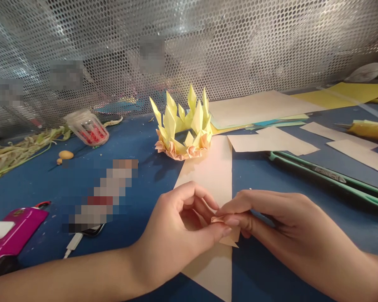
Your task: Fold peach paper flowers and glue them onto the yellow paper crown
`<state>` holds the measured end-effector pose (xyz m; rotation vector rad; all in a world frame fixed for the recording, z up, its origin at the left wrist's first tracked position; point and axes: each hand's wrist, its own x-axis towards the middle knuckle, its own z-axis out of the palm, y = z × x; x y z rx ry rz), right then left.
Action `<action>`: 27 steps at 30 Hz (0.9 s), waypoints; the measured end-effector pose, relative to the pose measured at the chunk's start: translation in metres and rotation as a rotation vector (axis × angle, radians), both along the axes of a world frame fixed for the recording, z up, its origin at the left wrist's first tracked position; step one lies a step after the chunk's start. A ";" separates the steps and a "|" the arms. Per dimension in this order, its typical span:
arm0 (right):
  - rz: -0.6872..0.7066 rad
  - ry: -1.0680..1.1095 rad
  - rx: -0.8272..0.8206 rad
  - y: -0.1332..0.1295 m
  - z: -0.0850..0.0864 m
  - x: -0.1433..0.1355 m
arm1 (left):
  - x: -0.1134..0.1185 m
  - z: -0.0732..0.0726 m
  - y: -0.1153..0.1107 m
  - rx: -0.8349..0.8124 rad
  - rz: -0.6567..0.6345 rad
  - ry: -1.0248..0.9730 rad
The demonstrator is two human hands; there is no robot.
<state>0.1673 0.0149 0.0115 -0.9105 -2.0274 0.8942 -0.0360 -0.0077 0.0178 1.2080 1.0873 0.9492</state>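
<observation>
A small folded piece of peach paper is pinched between both hands, mostly covered by the fingers. My left hand grips it from the left, thumb below and fingers curled above. From the right, my right hand pinches the same piece between thumb and forefinger. Beneath the hands lies a long peach paper strip on the blue table. At the strip's far end stands a paper crown, with pale yellow pointed pieces above a ring of ruffled peach folds.
A green-and-black utility knife lies at right, near cut peach paper pieces. At left are a tilted clear jar with red bits, a magenta tool and a cable. Perforated metal mesh closes off the back.
</observation>
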 end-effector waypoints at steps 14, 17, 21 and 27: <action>-0.104 0.129 -0.110 0.009 -0.003 -0.001 | -0.007 -0.008 0.002 0.033 0.063 -0.149; -0.144 0.156 -0.037 0.010 -0.004 0.001 | -0.006 -0.004 0.002 0.027 0.073 -0.131; -0.135 0.191 -0.061 0.012 -0.003 0.000 | -0.003 0.003 0.003 -0.012 0.085 -0.125; -0.067 0.220 -0.108 0.013 0.002 -0.001 | -0.005 0.000 0.006 -0.010 0.068 -0.239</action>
